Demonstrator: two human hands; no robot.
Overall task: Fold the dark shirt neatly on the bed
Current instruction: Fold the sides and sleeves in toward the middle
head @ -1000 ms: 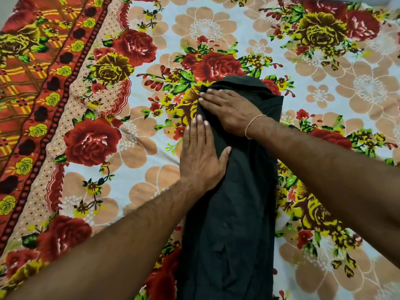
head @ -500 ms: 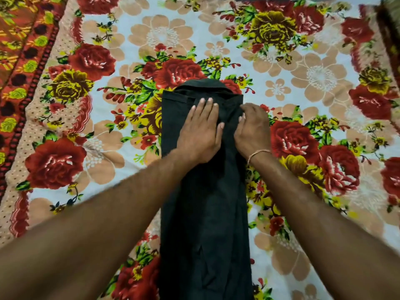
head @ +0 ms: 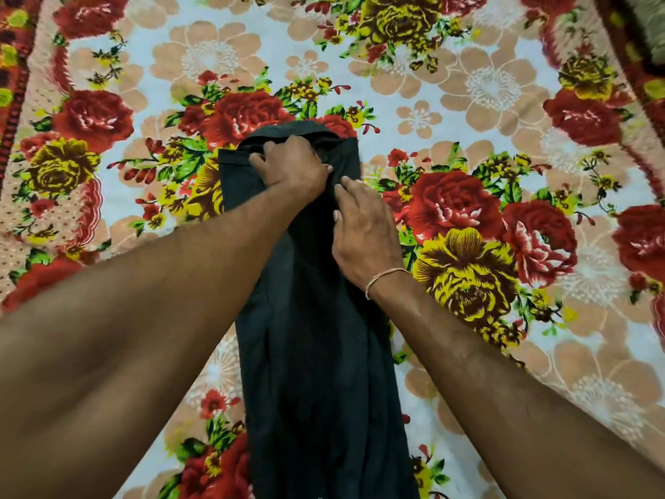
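Here the dark shirt (head: 316, 354) lies as a long narrow strip down the middle of the floral bedsheet (head: 485, 84), its near end running out of the bottom of the view and its collar end farthest away. Both bare forearms reach in over the near half of the shirt. Partway up the shirt, on its right edge, the right hand (head: 363, 239) rests palm down with the fingers curled loosely onto the cloth; whether it pinches any fabric cannot be told. A thin thread bracelet (head: 381, 279) circles that wrist. Just beyond, near the shirt's collar end, the left hand (head: 293, 165) is clenched around a bunch of the dark fabric, knuckles up, its thumb side almost touching the right fingertips. Past the collar, a large red rose (head: 248, 113) is printed on the sheet.
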